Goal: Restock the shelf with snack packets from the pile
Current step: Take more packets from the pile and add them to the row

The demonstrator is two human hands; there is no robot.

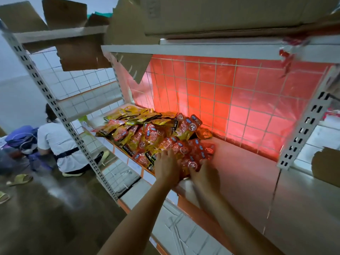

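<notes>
Head view: you are reaching both hands to the near end of the snack packets [156,133], which are lying in a loose heap on the shelf [248,172].

Your left hand [166,166] is lying flat on the red packets at the heap's front edge, fingers straight, gripping nothing that shows. Your right hand [206,175] is touching the same edge just beside it, with a few red packets sitting between the two hands. Its fingertips are blurred and partly buried, so you cannot tell whether they are curling round a packet or only pressing.

Relation that matters: the heap's long axis is running from your hands away and leftward, toward the far left corner by the wire grid back [220,98]. The bulk is therefore lying ahead-left of both hands, and the left hand is the nearer one to it. The bare stretch of shelf is lying to the right of the heap — on the right hand's side, near it.

Judgement: spreading the packets is likely calling for a rightward shift along the shelf, right hand leading, left hand feeding. Loose foil packets are probably sliding easily — those at the front edge are risking a drop to the floor [46,208].
</notes>
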